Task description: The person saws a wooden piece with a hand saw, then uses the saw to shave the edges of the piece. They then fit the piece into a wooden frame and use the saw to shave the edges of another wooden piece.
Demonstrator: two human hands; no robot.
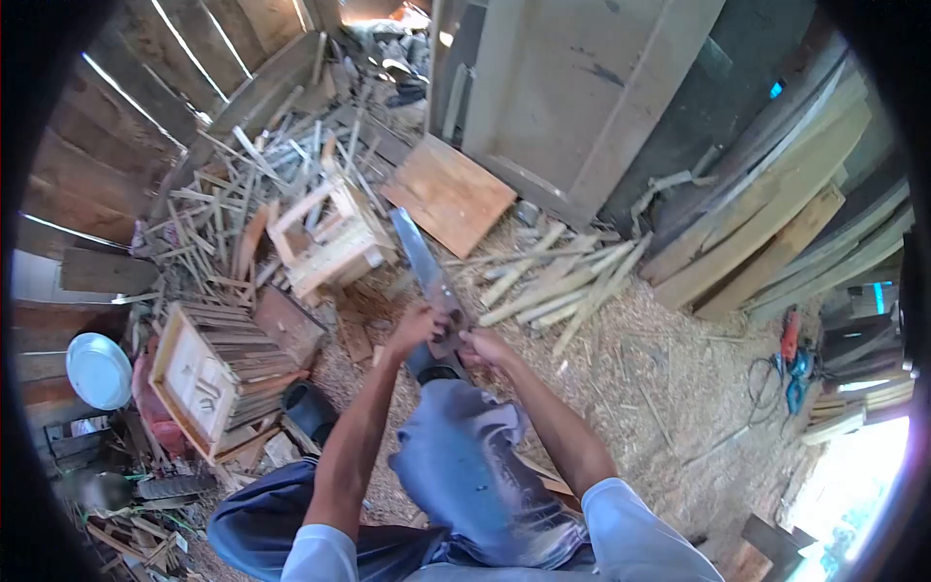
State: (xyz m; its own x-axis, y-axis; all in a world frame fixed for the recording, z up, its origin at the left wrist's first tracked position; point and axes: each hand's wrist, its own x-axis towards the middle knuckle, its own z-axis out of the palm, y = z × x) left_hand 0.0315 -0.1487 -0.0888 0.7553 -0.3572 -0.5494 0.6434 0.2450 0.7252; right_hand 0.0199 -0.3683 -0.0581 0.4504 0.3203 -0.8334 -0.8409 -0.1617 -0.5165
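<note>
Far left: a white round lid (pixel 97 371) by the plank wall. Next to it, a slatted wooden crate (pixel 208 373) on its side, near a black sandal (pixel 310 409). Higher up, a small wooden frame (pixel 330 238) among loose sticks. In the middle, holds a long blade (pixel 427 267) over the raised knee, tip up and away, above the sawdust floor (pixel 659 388). Grips it with the left hand (pixel 417 327), fingers curled shut near the lower end. Pinches the same end with the right hand (pixel 482 346), closed too, just beside the left. Right of that, a bundle of pale sticks (pixel 562 286). Then leaning planks (pixel 776 233). Far right, a red and blue power tool (pixel 795 359) with a cord.
</note>
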